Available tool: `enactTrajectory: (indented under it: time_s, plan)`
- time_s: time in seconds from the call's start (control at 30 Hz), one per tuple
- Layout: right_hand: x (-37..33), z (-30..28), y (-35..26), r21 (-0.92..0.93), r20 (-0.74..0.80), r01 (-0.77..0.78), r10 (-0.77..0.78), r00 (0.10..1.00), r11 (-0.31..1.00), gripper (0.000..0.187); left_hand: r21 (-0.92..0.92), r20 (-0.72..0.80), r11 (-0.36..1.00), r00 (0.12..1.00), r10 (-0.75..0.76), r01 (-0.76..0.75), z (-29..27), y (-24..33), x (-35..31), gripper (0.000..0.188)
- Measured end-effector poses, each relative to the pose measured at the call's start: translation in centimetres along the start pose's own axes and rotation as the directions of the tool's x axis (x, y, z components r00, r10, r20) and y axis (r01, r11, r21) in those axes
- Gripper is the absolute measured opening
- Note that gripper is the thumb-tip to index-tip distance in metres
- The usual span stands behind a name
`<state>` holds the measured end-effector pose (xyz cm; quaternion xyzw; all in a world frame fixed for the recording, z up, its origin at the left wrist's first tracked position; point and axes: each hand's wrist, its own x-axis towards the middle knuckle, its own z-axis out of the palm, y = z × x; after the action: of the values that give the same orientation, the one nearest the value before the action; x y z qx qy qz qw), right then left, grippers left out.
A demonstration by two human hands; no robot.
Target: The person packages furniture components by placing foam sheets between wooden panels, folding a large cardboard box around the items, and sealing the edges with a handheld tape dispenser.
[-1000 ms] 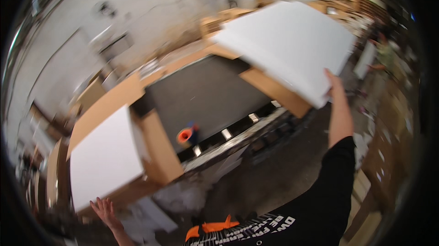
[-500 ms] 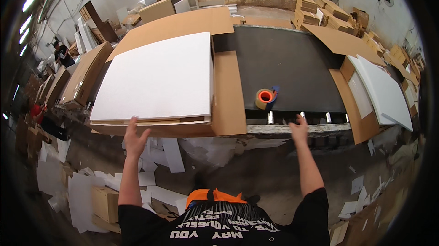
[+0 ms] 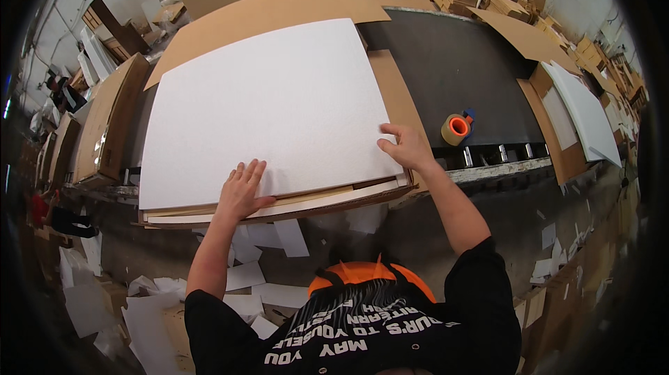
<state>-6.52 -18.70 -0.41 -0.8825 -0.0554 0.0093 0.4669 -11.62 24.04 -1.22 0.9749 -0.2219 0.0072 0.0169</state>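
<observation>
A large white foam sheet [image 3: 272, 103] lies on top of the contents of an open cardboard box [image 3: 394, 82], whose flaps are folded out. My left hand [image 3: 244, 189] rests on the sheet's near edge, fingers stretched out over it. At the sheet's right edge is my right hand [image 3: 406, 146], thumb and fingers apart, the fingertips by the foam. Under the sheet's near edge, pale board edges and the box wall show. A tape dispenser [image 3: 457, 128] with an orange core stands on the belt, right of my right hand.
The box sits on a dark conveyor belt [image 3: 467, 61] with metal rollers [image 3: 502, 153] along its near side. Another open box with white foam sheets [image 3: 582, 110] stands at the right, a closed carton [image 3: 111, 121] at the left. Foam scraps [image 3: 244, 274] litter the floor. Two people are at the far left.
Both hands have come forward onto the foam sheet, the right one moving left from beside the rollers. The view has shifted, so the box appears lower and the tape dispenser farther right.
</observation>
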Motion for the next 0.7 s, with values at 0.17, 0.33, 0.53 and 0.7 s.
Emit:
enactTrajectory:
  time_s: [0.17, 0.33, 0.53, 0.7]
  plan:
    - [3.2, -0.6, -7.5, -0.048, -0.062, 0.033, -0.036, 0.997, 0.998, 0.058, 0.078, -0.123, 0.994, 0.988, 0.088, -0.079, 0.3, -4.1, -1.9, 0.063]
    - [6.9, 2.9, -0.6, -0.462, -0.108, -0.256, 0.233, 0.967, 0.849, 0.082, 0.045, -0.267, 0.972, 0.941, -0.209, 0.229, -4.0, -6.1, -3.4, 0.094]
    - [5.4, 2.7, -2.1, -0.063, 0.091, -0.08, 0.086, 0.992, 0.995, 0.087, -0.162, 0.191, 0.771, 0.786, -0.588, 0.616, -0.3, -10.1, -7.1, 0.118]
    - [5.2, -5.4, -7.2, 0.734, 0.051, 0.01, -0.071, 0.996, 0.679, 0.071, 0.075, -0.323, 0.895, 0.86, -0.395, 0.439, -0.5, -9.5, -6.9, 0.084]
